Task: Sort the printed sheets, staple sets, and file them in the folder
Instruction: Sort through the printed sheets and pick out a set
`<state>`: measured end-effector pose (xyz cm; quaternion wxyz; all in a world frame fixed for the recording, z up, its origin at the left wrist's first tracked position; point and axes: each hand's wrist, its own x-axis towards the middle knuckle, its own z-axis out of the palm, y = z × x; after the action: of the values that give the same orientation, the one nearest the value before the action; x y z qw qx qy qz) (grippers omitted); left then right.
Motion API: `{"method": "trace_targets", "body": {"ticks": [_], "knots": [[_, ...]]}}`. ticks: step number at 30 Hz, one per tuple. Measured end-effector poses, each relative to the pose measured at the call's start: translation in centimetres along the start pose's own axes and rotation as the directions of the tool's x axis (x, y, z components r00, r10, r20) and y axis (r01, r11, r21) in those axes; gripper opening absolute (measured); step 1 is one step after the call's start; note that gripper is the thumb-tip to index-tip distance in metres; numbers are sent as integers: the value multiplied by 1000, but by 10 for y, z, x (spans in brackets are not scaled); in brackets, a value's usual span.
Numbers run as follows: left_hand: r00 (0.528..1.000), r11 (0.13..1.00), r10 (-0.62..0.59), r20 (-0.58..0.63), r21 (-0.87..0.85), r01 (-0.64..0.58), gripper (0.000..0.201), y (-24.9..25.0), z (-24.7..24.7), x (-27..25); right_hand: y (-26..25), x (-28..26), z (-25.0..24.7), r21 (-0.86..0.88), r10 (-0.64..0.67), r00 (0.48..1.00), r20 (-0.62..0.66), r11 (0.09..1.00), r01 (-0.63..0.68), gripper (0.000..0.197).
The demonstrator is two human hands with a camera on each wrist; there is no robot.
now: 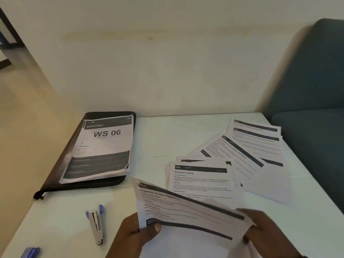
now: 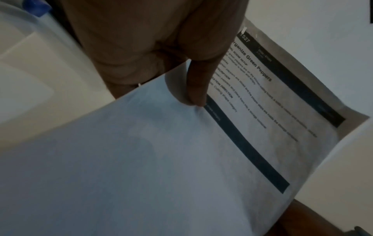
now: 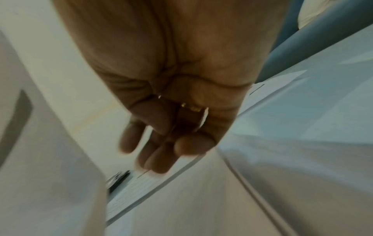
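Note:
I hold a stapled set of sheets (image 1: 188, 213) headed "Organize Green Peppers" tilted above the table's near edge. My left hand (image 1: 141, 231) pinches its left edge, with the thumb (image 2: 198, 86) pressed on the printed page (image 2: 262, 103). My right hand (image 1: 260, 228) grips the right edge; in the right wrist view that hand (image 3: 161, 151) is blurred, its fingers curled over paper. A black folder (image 1: 55, 179) lies at the back left under a "WS 06" stack (image 1: 106, 146). More printed sheets (image 1: 232, 159) are fanned out at the right. A silver stapler (image 1: 95, 226) lies near left.
The white table (image 1: 158, 138) ends at a cream wall behind. A blue-grey padded seat (image 1: 316, 90) stands against the table's right side. A small blue object (image 1: 30, 252) sits at the table's near left corner.

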<state>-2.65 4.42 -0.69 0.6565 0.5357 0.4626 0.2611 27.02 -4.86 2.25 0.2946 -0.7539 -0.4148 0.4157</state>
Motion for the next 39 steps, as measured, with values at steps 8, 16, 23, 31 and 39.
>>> {"method": "trace_targets", "body": {"ticks": [8,16,23,31,39], "knots": [[1000,998,-20,-6,52,20,33,8,-10,-3,4,11,20,-402,214,948,-238,866,-296,48],[997,982,15,-70,189,-2,30,8,-21,0,5,11,21,-440,201,949,-244,849,-293,51],[995,967,13,-94,254,12,34,12,-17,4,6,9,6,-332,212,921,-328,887,-322,23],[989,963,-31,-144,259,68,48,12,-13,4,14,14,-6,-231,137,879,-456,936,-266,20],[986,992,-60,-155,102,77,86,19,-4,6,-3,12,-8,275,158,979,-126,954,-118,15]]}}
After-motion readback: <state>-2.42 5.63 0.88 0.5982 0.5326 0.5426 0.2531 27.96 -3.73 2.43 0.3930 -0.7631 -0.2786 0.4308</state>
